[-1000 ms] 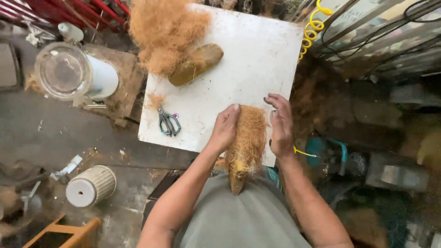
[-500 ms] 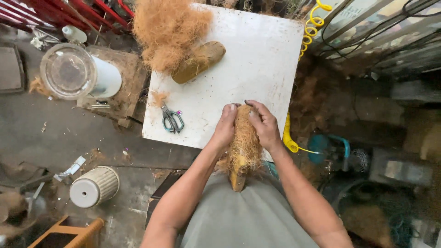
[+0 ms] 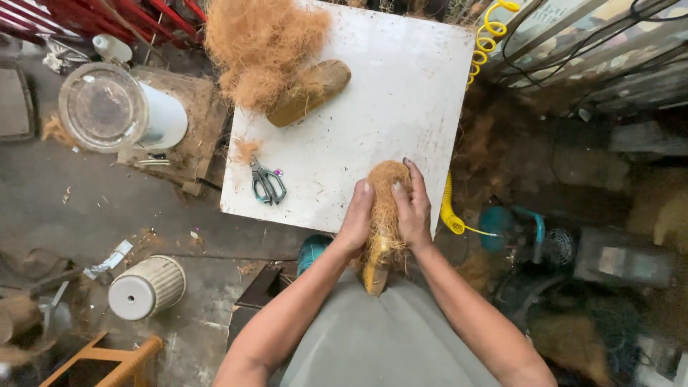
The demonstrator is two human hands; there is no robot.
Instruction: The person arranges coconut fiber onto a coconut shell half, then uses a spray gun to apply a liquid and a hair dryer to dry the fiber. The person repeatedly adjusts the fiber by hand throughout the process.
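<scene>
Fingers [image 3: 418,188] of the right hand [image 3: 413,211] curl over the top and right flank of a fibre bundle [image 3: 387,204]; the left hand [image 3: 356,218] presses flat against its left flank, fingers closed onto it. Both hands grip the bundle between them. It sits at the near edge of the white counter [image 3: 387,107], its lower end hanging off the edge toward the person's lap.

Counter: square white board, scuffed and speckled with fibre dust. At the far left corner, a heap of loose brown fibre [image 3: 261,46], with a brown shaped form [image 3: 309,92] lying tilted just beside it, partly under the heap. Scissors [image 3: 266,183] with green handles lie near the left edge, well apart from the hands.

Room: concrete floor, littered. A clear round-lidded white container [image 3: 115,111] stands on a wooden block to the left. A ribbed white pot [image 3: 145,287] lies on its side on the floor. A yellow coiled hose [image 3: 450,208] runs along the counter's right side.

Hard to make out: the right side of the room is dark clutter. What the bundle's fibre wraps is hidden; only a yellowish tip shows below the hands.
</scene>
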